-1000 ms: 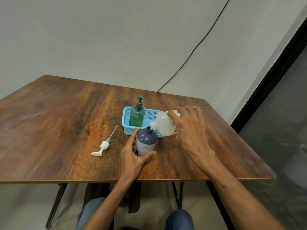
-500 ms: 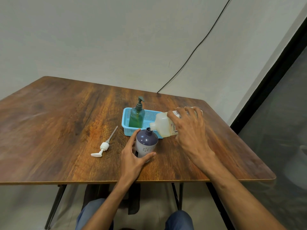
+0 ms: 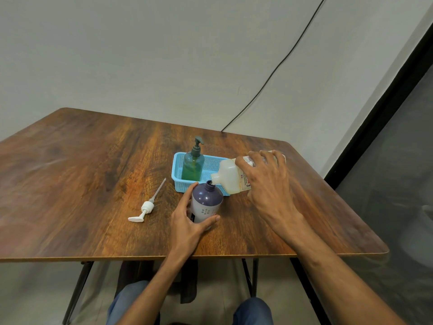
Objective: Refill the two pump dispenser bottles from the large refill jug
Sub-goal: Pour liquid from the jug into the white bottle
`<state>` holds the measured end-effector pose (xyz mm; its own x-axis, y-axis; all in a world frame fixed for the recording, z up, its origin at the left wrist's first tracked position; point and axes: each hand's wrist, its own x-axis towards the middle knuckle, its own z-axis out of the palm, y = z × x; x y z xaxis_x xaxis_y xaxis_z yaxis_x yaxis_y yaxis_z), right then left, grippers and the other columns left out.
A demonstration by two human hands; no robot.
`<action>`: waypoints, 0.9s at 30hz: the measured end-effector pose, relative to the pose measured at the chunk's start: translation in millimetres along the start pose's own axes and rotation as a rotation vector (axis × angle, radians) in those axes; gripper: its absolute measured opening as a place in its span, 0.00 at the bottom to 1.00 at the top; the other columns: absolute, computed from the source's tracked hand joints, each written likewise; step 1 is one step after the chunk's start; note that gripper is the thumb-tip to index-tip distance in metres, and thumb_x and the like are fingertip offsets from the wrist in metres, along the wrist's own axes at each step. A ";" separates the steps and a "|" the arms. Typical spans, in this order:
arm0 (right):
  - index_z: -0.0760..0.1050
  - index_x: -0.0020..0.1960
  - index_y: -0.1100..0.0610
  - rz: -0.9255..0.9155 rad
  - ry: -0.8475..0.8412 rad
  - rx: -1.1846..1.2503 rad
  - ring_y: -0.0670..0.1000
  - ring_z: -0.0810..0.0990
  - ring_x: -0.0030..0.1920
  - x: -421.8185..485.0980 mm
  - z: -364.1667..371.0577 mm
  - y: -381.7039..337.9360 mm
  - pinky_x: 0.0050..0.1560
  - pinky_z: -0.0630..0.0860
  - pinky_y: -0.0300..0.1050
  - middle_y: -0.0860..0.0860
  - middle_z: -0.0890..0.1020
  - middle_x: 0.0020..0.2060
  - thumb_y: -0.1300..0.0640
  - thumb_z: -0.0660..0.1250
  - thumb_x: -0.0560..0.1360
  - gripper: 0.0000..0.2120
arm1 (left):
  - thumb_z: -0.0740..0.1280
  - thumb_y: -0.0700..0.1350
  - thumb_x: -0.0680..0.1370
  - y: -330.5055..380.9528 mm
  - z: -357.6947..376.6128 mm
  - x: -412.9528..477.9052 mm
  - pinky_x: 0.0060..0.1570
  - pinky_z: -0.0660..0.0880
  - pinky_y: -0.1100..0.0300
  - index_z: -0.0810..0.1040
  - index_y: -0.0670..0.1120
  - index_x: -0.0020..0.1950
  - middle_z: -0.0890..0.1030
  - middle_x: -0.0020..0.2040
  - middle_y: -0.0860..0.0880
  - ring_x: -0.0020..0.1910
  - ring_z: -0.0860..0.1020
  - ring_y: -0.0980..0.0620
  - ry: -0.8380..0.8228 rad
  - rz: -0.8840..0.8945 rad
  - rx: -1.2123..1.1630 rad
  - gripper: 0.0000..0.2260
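On a wooden tabletop (image 3: 93,184), the left hand (image 3: 187,224) grips the open purple bottle (image 3: 206,204); the right hand (image 3: 267,181) clasps the tilted refill jug (image 3: 228,175), spout at its neck. A slow, steady tilt should prevent spills.

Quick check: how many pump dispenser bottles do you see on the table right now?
2. The green translucent bottle stands in the blue plastic basket, pump on. The purple bottle stands in front of it, pump off, gripped by the left hand.

Soft, even, dim indoor light; faint shadows, wide-angle bending at edges, slight blur.
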<state>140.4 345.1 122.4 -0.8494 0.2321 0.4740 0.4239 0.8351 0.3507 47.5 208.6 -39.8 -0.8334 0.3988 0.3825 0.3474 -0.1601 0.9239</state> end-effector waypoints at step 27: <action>0.72 0.68 0.50 -0.032 -0.031 0.005 0.62 0.72 0.64 2.6 -10.0 -2.1 0.68 0.61 0.59 0.57 0.77 0.63 0.58 0.75 0.68 0.29 | 0.83 0.52 0.64 -2.6 -0.1 0.7 0.63 0.73 0.70 0.67 0.54 0.78 0.75 0.72 0.56 0.68 0.74 0.62 0.000 0.003 -0.009 0.46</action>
<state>140.5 339.0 131.0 -0.8718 0.2201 0.4376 0.3946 0.8450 0.3610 46.0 209.2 -41.9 -0.8324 0.3986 0.3851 0.3458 -0.1694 0.9229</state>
